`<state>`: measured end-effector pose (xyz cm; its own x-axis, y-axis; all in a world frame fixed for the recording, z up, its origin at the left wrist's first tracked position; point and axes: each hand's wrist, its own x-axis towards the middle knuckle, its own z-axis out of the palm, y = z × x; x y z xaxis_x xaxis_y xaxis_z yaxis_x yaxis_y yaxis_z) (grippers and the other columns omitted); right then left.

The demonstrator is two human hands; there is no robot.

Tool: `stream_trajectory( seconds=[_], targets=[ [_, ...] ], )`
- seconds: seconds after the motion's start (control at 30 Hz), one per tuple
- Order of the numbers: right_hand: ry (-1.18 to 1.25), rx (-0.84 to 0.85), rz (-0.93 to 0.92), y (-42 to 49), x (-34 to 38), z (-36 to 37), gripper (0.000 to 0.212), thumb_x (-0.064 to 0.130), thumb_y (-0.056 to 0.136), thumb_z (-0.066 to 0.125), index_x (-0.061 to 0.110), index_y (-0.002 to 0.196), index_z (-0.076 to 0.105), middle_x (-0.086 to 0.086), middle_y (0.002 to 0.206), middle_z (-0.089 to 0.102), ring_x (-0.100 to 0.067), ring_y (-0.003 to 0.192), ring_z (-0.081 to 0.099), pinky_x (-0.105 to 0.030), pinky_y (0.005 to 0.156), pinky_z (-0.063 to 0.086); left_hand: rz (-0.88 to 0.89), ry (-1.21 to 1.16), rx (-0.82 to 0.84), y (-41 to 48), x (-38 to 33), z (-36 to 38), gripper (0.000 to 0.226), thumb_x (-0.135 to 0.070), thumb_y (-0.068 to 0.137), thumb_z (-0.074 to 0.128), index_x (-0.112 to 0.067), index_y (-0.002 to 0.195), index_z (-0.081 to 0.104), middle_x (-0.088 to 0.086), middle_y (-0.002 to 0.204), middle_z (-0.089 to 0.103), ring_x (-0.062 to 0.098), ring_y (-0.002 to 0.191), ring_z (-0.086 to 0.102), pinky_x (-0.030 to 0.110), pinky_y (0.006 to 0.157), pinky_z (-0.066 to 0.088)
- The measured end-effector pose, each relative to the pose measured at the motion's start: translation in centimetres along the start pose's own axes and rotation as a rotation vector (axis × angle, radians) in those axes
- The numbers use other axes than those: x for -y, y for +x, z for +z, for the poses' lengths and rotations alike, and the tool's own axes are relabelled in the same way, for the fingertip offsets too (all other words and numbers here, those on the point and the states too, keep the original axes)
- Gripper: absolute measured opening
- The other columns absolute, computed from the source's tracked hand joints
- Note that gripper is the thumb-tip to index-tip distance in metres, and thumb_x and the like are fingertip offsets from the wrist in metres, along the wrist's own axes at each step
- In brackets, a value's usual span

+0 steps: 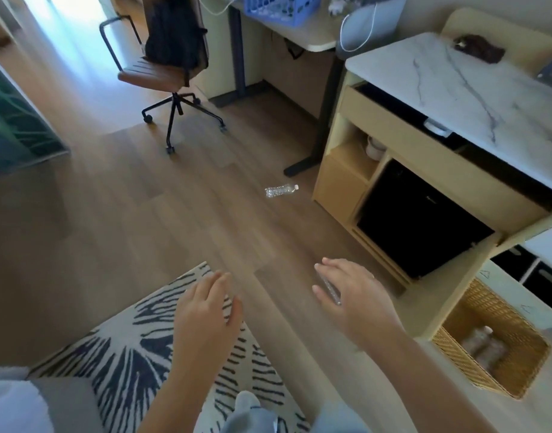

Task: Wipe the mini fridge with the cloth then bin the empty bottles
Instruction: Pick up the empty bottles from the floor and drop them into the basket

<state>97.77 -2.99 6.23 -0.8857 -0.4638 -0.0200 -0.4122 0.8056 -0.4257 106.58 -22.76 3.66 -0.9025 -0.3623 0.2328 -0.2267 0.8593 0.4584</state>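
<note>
Head view, one bottle (281,191) on floor (143,214), one mini fridge (421,220), left hand (206,310), right hand (352,295), both loose-fingered, empty.

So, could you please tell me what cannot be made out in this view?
Head view only:
The streaked thing under the right hand: motion blur hides what it is and whether it is gripped.
Inside the wicker basket: blur hides how many bottles lie there.
The mini fridge: too dark to show dirt.
</note>
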Motion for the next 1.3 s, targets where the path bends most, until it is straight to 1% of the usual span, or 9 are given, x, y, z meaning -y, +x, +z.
stream_trajectory(
  seconds=[0.1, 0.27, 0.4, 0.63, 0.83, 0.93, 1.07, 1.17, 1.3],
  targets=[
    [-0.021, 0.030, 0.014, 3.6, 1.2, 0.9, 0.039, 0.033, 0.089, 0.053, 0.019, 0.125, 0.054, 0.004, 0.132, 0.052, -0.011, 0.124, 0.043, -0.038, 0.106, 0.031, 0.008, -0.023, 0.003, 3.5, 1.8, 0.3, 0.027, -0.011, 0.079, 0.066, 0.002, 0.103, 0.066, 0.016, 0.103, 0.067, 0.033, 0.095, 0.063, 0.041, 0.085, 0.046],
    [-0.038, 0.048, 0.055, 10.5, 1.5, 2.2, 0.037, 0.032, 0.089, 0.054, 0.021, 0.123, 0.056, 0.007, 0.130, 0.052, -0.009, 0.123, 0.043, -0.038, 0.106, 0.031, -0.030, -0.091, 0.059, 9.6, 4.1, 2.4, 0.030, -0.006, 0.075, 0.071, 0.001, 0.104, 0.065, 0.016, 0.104, 0.067, 0.033, 0.097, 0.062, 0.041, 0.086, 0.046],
    [-0.034, 0.025, 0.105, 17.8, 0.1, 3.1, 0.037, 0.033, 0.089, 0.053, 0.023, 0.124, 0.055, 0.008, 0.131, 0.051, -0.009, 0.123, 0.042, -0.035, 0.106, 0.030, 0.013, -0.123, 0.080, 16.5, 5.3, 4.9, 0.031, -0.005, 0.073, 0.072, 0.001, 0.103, 0.066, 0.015, 0.104, 0.067, 0.031, 0.097, 0.062, 0.036, 0.087, 0.043],
    [-0.027, 0.026, 0.129, 33.8, -2.9, 3.6, 0.040, 0.037, 0.092, 0.047, 0.025, 0.129, 0.049, 0.010, 0.137, 0.045, -0.007, 0.128, 0.035, -0.031, 0.108, 0.024, 0.075, -0.113, 0.088, 32.4, 6.3, 9.8, 0.033, -0.004, 0.073, 0.070, 0.003, 0.105, 0.065, 0.016, 0.106, 0.066, 0.036, 0.100, 0.061, 0.050, 0.086, 0.048],
    [-0.058, 0.025, 0.164, 44.7, -6.4, 3.9, 0.041, 0.040, 0.093, 0.041, 0.027, 0.133, 0.044, 0.011, 0.140, 0.041, -0.006, 0.130, 0.032, -0.028, 0.108, 0.019, 0.094, -0.117, 0.107, 43.6, 7.5, 16.0, 0.033, -0.010, 0.076, 0.065, 0.000, 0.107, 0.065, 0.016, 0.109, 0.065, 0.035, 0.102, 0.060, 0.048, 0.089, 0.046],
    [-0.054, 0.012, 0.185, 49.0, -9.2, 6.3, 0.040, 0.039, 0.093, 0.042, 0.027, 0.131, 0.046, 0.010, 0.139, 0.043, -0.008, 0.132, 0.032, -0.026, 0.109, 0.015, 0.116, -0.127, 0.128, 48.4, 8.6, 21.0, 0.039, -0.023, 0.077, 0.050, 0.001, 0.105, 0.065, 0.017, 0.106, 0.065, 0.036, 0.098, 0.061, 0.048, 0.086, 0.048],
    [-0.042, 0.063, 0.266, 54.4, -14.6, 13.0, 0.040, 0.036, 0.092, 0.049, 0.024, 0.130, 0.049, 0.004, 0.140, 0.044, -0.014, 0.135, 0.030, -0.031, 0.112, 0.015, 0.129, -0.140, 0.229, 53.1, 11.1, 31.3, 0.037, -0.007, 0.068, 0.067, 0.002, 0.104, 0.065, 0.019, 0.105, 0.065, 0.038, 0.095, 0.062, 0.048, 0.084, 0.049],
    [-0.036, 0.030, 0.343, 58.6, -19.3, 19.5, 0.037, 0.029, 0.085, 0.062, 0.018, 0.120, 0.059, -0.003, 0.130, 0.056, -0.022, 0.126, 0.045, -0.039, 0.106, 0.028, 0.192, -0.141, 0.275, 56.5, 13.7, 40.6, 0.040, -0.004, 0.066, 0.074, 0.002, 0.104, 0.065, 0.019, 0.106, 0.065, 0.038, 0.096, 0.062, 0.047, 0.084, 0.048],
    [-0.065, -0.095, 0.327, 63.6, -26.0, 29.4, 0.036, 0.015, 0.063, 0.082, 0.009, 0.097, 0.071, -0.009, 0.101, 0.070, -0.030, 0.096, 0.066, -0.048, 0.080, 0.050, 0.248, -0.123, 0.298, 60.7, 17.9, 53.4, 0.044, -0.004, 0.064, 0.077, 0.003, 0.105, 0.063, 0.020, 0.108, 0.064, 0.040, 0.100, 0.060, 0.049, 0.085, 0.047]
  ],
)
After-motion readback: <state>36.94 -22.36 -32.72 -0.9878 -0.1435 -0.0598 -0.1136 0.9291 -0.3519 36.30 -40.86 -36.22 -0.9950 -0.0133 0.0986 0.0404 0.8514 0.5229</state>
